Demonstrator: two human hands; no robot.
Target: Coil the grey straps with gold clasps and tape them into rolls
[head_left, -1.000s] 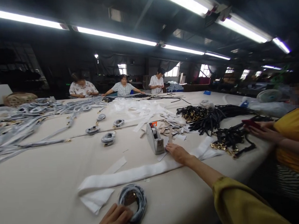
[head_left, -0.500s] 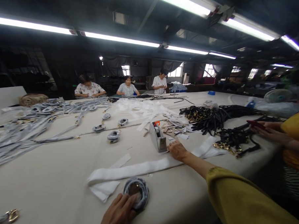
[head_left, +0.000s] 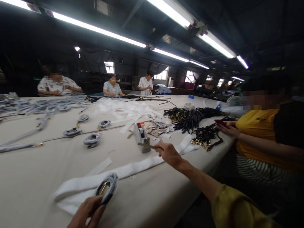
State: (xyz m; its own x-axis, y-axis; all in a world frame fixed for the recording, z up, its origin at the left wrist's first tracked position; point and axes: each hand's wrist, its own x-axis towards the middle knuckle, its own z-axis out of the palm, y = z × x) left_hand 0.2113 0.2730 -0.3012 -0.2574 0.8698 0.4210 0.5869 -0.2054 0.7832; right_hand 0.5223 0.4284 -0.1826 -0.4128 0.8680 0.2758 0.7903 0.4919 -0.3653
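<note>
My left hand (head_left: 83, 216) is closed on a coiled grey strap (head_left: 110, 188), holding it tilted up above the table. A gold metal clasp (head_left: 104, 188) shows inside the coil. Out to the right, my right hand (head_left: 169, 153) pinches a thin flat strip (head_left: 150, 146), brownish-grey, whose exact kind I cannot make out. The strip crosses in front of the grey tape dispenser (head_left: 140, 136); I cannot tell whether it touches it. A long white fabric band (head_left: 134, 168) lies folded on the table between my hands.
Several coiled straps (head_left: 92, 140) lie to the left, with more grey straps (head_left: 36, 107) piled behind. Paper scraps (head_left: 157, 125) and black straps with gold hardware (head_left: 192, 117) lie beyond the dispenser. A co-worker in yellow (head_left: 258, 129) stands at the right; others sit or stand across the table.
The coil has come up off the table in my left hand and tilted. My right hand has risen with the thin strip now showing in its fingers. The view has turned right.
</note>
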